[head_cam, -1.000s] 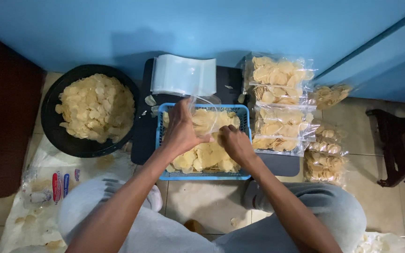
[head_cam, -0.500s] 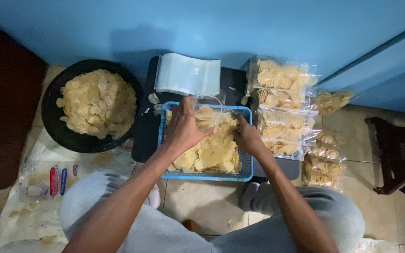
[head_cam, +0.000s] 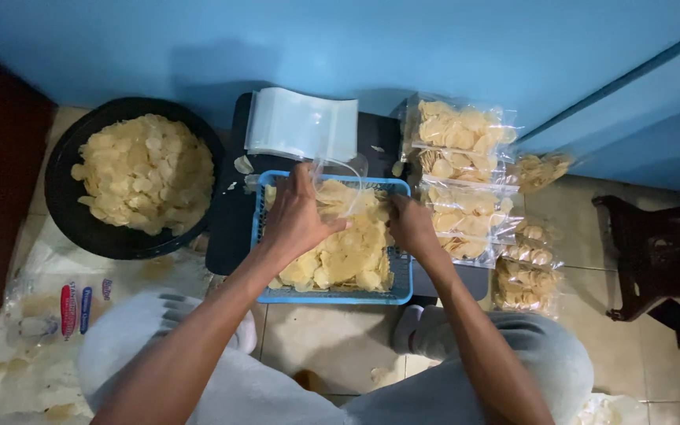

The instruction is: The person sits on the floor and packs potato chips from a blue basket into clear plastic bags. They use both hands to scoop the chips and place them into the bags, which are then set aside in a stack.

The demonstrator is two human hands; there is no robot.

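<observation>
A blue plastic basket (head_cam: 332,295) full of pale yellow chips (head_cam: 348,256) sits on a black stand in front of me. My left hand (head_cam: 297,216) holds the mouth of a clear plastic bag (head_cam: 340,177) above the basket's far side. My right hand (head_cam: 411,224) rests on the chips at the basket's right edge, fingers curled into them beside the bag. Some chips show inside the bag.
A black round basin (head_cam: 131,185) heaped with chips stands at the left. A stack of empty clear bags (head_cam: 301,126) lies behind the basket. Several filled chip bags (head_cam: 462,177) are piled at the right. A dark wooden stool (head_cam: 659,252) stands far right. The blue wall (head_cam: 356,39) runs behind.
The bag has moved from over the basket's middle toward its far edge. My right hand shifted right, to the basket's side. My view has drifted slightly.
</observation>
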